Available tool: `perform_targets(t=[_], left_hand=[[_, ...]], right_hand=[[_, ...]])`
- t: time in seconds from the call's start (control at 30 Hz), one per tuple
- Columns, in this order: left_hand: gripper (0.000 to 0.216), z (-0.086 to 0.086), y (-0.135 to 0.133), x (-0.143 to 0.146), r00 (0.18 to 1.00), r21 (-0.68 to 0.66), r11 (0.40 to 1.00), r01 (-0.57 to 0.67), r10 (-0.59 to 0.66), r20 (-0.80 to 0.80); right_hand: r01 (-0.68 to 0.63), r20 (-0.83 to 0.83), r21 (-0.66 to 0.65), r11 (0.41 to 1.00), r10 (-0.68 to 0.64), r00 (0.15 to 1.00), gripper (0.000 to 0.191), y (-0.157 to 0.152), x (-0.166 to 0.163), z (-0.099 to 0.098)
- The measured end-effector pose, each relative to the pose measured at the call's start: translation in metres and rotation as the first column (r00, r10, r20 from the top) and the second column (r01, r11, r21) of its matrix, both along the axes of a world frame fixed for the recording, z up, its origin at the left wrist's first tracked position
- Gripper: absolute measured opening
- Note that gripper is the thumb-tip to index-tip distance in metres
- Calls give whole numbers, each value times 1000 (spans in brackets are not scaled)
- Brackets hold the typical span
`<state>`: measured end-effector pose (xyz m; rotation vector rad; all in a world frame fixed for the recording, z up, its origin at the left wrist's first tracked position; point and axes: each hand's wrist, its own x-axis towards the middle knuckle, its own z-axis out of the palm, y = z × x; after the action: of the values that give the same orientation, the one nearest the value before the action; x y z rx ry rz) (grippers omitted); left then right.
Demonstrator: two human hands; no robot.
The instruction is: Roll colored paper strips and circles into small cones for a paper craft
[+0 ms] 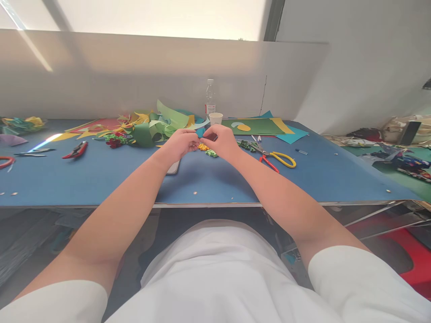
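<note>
The small blue piece could have creased if squeezed too hard, or dropped among the yellow curls and green curls below if the pinch slackened. A knuckle pushed forward might also have knocked the paper cup just behind. The left hand and right hand were both drawn narrow, seeming to pinch the piece between them above the table. It looked teal-blue and probably papery; the fingers hid most of its shape.
</note>
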<state>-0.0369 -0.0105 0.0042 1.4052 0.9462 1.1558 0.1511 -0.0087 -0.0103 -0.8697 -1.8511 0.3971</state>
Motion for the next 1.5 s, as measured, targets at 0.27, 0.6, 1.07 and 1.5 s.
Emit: perform_targets(t=[0.27, 0.6, 1.07, 1.5], left_hand=[[13, 5, -5, 0, 1000, 23, 1000, 0, 1, -21], [14, 1, 1, -4, 999, 57, 998, 18, -15, -50], [12, 0, 3, -3, 1000, 64, 998, -9, 11, -29], [20, 5, -10, 3, 981, 131, 990, -42, 66, -180]], right_hand=[[-3, -21, 33, 999, 4, 1000, 16, 2, 1, 1], [-58, -32, -20, 998, 57, 998, 18, 2, 6, 3], [-51, -36, 5, 999, 51, 998, 14, -2, 5, 6], [-103, -271, -209, 973, 44, 962, 16, 3, 4, 1]])
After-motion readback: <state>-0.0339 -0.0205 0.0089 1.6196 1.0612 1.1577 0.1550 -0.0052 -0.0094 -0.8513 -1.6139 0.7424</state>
